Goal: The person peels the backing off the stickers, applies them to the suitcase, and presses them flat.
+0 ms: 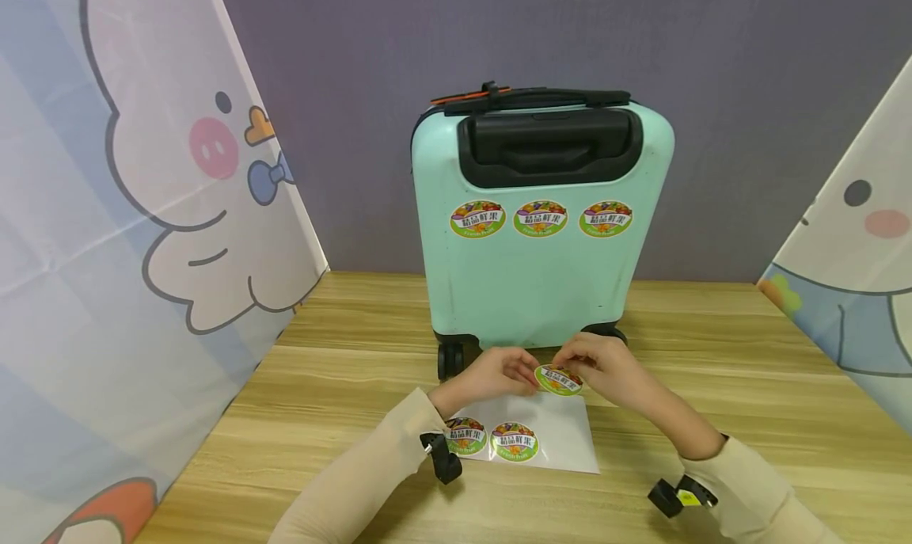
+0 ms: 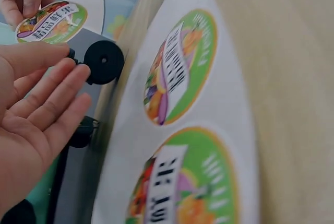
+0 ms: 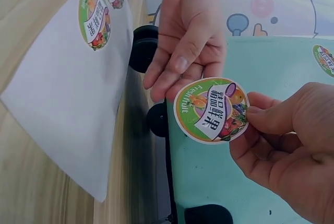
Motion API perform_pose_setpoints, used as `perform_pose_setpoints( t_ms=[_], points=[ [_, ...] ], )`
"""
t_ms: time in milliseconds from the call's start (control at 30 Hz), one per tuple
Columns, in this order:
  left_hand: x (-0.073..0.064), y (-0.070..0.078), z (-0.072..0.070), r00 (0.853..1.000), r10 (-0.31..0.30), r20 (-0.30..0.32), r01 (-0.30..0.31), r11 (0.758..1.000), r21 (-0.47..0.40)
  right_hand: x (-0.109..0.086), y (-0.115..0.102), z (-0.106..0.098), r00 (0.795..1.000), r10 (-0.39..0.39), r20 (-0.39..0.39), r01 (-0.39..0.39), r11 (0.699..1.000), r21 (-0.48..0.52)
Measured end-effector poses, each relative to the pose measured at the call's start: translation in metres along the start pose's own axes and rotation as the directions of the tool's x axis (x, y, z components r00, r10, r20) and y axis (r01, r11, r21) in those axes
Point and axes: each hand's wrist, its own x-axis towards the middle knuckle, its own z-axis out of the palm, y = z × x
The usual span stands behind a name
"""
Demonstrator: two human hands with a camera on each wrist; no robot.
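My right hand (image 1: pixel 606 367) pinches an oval fruit sticker (image 3: pixel 211 110) by its edge, between thumb and forefinger. The sticker is lifted over the white backing sheet (image 1: pixel 563 437), its printed face showing. Close by on the left, my left hand (image 2: pixel 39 96) has its fingers loosely extended, fingertips near the sticker's edge, holding nothing. On the sheet two more oval stickers (image 1: pixel 514 441) lie along the near edge, one partly covered by the left wrist. Behind the hands stands a mint-green suitcase (image 1: pixel 527 283) with a row of three matching stickers (image 1: pixel 541 219) below its black handle recess.
The suitcase stands upright on its black wheels (image 1: pixel 450 361) on the wood-grain table (image 1: pixel 342 401). A grey wall (image 1: pixel 321 93) is behind it. Cartoon-printed cloths (image 1: pixel 164 132) hang at both sides. Each wrist wears a small black camera (image 1: pixel 445 458).
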Motion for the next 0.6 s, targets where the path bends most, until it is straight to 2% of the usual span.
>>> perform_pose_setpoints(
  t_ms=[200, 400, 600],
  points=[
    [-0.006, -0.002, 0.006, 0.997, -0.008, -0.082, -0.003, 0.991, -0.134, 0.001, 0.000, 0.000, 0.998, 0.065, 0.015, -0.065, 0.997, 0.041],
    [-0.013, -0.005, 0.011, 0.995, -0.020, -0.096, -0.009, 0.956, -0.293, 0.003, 0.000, 0.000, 0.997, 0.073, 0.019, -0.074, 0.993, 0.090],
    [-0.017, -0.008, 0.015, 0.990, -0.027, -0.139, -0.022, 0.942, -0.334, 0.006, -0.002, 0.000, 0.995, 0.088, 0.039, -0.092, 0.989, 0.117]
  ],
)
